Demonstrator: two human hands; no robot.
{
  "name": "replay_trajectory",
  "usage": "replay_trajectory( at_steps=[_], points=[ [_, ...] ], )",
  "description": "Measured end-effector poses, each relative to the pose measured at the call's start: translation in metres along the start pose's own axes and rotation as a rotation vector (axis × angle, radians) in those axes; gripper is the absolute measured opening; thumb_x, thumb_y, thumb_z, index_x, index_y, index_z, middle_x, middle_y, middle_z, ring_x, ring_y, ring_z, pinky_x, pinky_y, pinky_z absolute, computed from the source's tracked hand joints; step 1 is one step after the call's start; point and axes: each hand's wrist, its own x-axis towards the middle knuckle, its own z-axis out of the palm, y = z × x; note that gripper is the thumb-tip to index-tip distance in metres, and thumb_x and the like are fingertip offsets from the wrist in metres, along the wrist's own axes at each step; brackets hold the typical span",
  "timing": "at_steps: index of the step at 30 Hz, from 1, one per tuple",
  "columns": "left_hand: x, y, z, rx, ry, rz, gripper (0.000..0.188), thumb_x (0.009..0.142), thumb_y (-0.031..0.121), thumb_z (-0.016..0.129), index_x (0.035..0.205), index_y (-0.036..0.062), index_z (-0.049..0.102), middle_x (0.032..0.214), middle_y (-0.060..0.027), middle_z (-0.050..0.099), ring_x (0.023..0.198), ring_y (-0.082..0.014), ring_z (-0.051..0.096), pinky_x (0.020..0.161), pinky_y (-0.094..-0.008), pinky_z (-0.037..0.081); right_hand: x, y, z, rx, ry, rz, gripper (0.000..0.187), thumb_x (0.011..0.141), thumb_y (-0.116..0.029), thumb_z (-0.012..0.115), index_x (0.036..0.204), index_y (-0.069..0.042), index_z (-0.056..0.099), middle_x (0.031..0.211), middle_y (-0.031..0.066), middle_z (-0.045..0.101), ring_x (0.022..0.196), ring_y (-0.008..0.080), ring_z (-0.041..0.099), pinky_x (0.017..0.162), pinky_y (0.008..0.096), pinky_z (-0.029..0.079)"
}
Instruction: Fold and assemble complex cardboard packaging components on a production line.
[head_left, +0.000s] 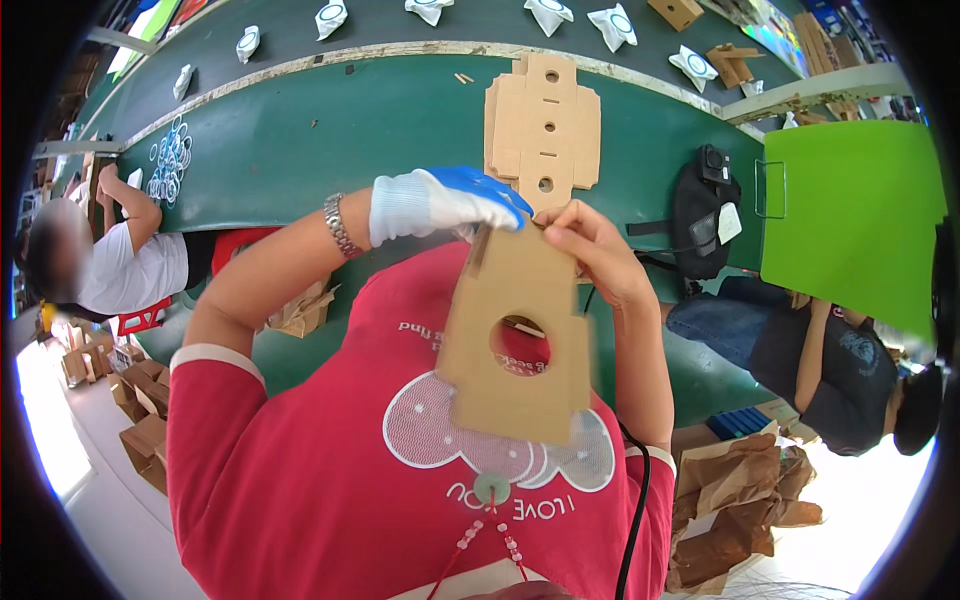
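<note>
Gripping a holed cardboard box blank [515,285] by its top edge are gloved left fingers [503,205] and right fingers [572,228].

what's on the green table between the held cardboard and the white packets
In the head view, a stack of flat cardboard blanks, with small scraps left of it.

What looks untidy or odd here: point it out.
Crumpled brown paper lies heaped at lower right, looking discarded. Small brown scraps lie loose on the green table. The left hand wears a blue-and-white glove while the right hand is bare, a mismatch.
</note>
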Motion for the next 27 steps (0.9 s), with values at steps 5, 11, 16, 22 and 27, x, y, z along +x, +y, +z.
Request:
replay_trajectory(
  at_steps=[5,11,16,22,27],
  points=[
    [0.020,-0.009,-0.004,0.352,0.220,0.260,0.037,0.090,0.025,0.064,0.124,0.0093,0.065,0.121,-0.0089,0.065,0.111,-0.0182,0.059,0.095,-0.0318,0.046,0.011,-0.016,0.014,-0.396,0.033,0.231,0.046,0.086,-0.034,0.075,0.114,0.000,0.065,0.102,0.0048,0.067,0.089,0.0104,0.060,0.074,0.0264,0.049],
    [0.082,-0.069,-0.052,-0.580,0.323,0.232,0.054,0.099,0.038,0.053,0.140,0.0032,0.048,0.138,-0.0110,0.054,0.124,-0.0175,0.053,0.104,-0.0324,0.043,0.068,0.033,-0.032,-0.363,0.256,0.103,0.041,0.087,-0.035,0.075,0.106,0.000,0.072,0.094,0.0042,0.070,0.084,0.0096,0.064,0.073,0.0263,0.051],
    [0.068,-0.144,-0.021,-0.106,0.552,0.452,0.081,0.087,0.031,0.072,0.151,0.0042,0.030,0.152,-0.0165,0.039,0.141,-0.0281,0.038,0.113,-0.0367,0.034,0.092,0.120,-0.042,-1.237,1.109,-0.413,0.035,0.089,-0.032,0.069,0.102,0.002,0.071,0.090,0.0158,0.060,0.079,0.0269,0.060,0.074,0.0405,0.049],
    [0.073,-0.095,-0.001,0.483,0.674,0.670,0.105,0.066,0.037,0.088,0.148,0.0025,0.032,0.150,-0.0216,0.035,0.138,-0.0373,0.038,0.114,-0.0403,0.033,0.093,0.117,-0.026,-0.937,0.965,-0.157,0.036,0.088,-0.028,0.069,0.108,0.001,0.068,0.098,0.0179,0.057,0.090,0.0361,0.059,0.079,0.0444,0.048],
    [0.141,-0.045,-0.002,0.793,0.650,0.855,0.117,0.061,0.046,0.091,0.150,0.0026,0.028,0.141,-0.0187,0.046,0.132,-0.0351,0.045,0.116,-0.0447,0.028,0.097,0.128,-0.034,-0.952,1.013,-0.278,0.026,0.087,-0.022,0.070,0.092,0.003,0.068,0.090,0.0169,0.059,0.080,0.0384,0.062,0.072,0.0451,0.050]
  ],
)
